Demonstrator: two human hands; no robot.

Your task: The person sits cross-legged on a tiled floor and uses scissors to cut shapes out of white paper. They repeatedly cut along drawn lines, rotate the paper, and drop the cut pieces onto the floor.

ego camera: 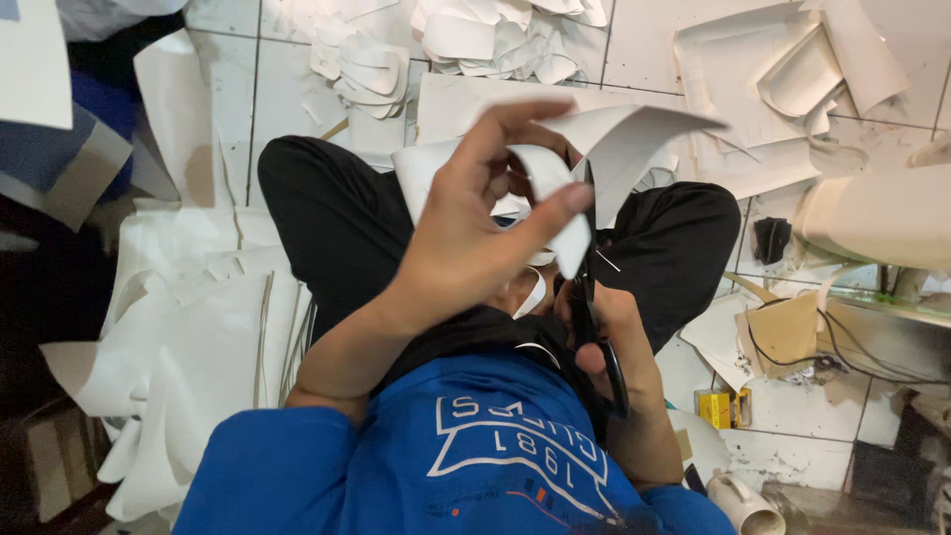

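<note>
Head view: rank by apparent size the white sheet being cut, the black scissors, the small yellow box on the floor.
1. White curled sheet in the left hand, though closest to the camera.
2. Black scissors in the right hand, partly hidden.
3. Small yellow box.

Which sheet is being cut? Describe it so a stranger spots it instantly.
Start at the blue shirt and follow the left hand upward. It pinches a curling white sheet, met from below by black scissors. Unlike the floor scraps, it is held in the air.
</note>
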